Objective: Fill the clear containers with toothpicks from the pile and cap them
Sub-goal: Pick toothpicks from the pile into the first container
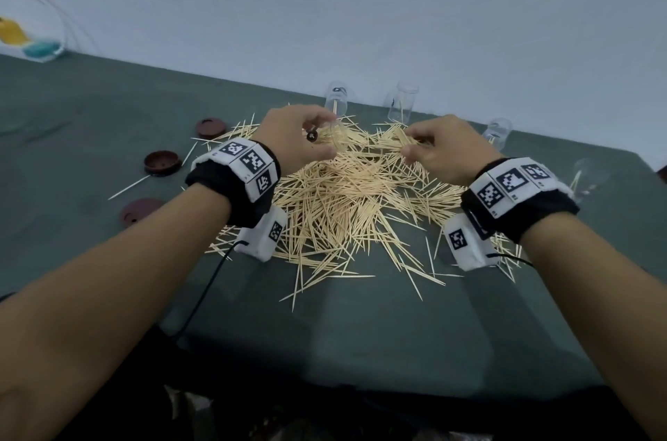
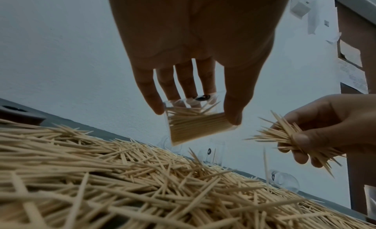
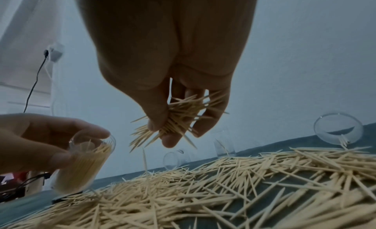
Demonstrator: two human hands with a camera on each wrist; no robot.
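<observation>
Left wrist view: filling step, left hand (image 2: 195,44) fingers curled round tilted, part-full container (image 2: 195,126) above the pile (image 2: 142,184) mid-table; right hand (image 2: 333,127) pinching a toothpick bundle (image 2: 282,135). Next, probably: aligning tips, feeding the mouth.

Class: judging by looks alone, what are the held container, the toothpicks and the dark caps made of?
Held container: clear, glossy, probably plastic or glass; toothpicks show through it.
Toothpicks: pale, matte, likely wood or bamboo.
Caps: dark maroon, smooth, probably moulded plastic.
</observation>
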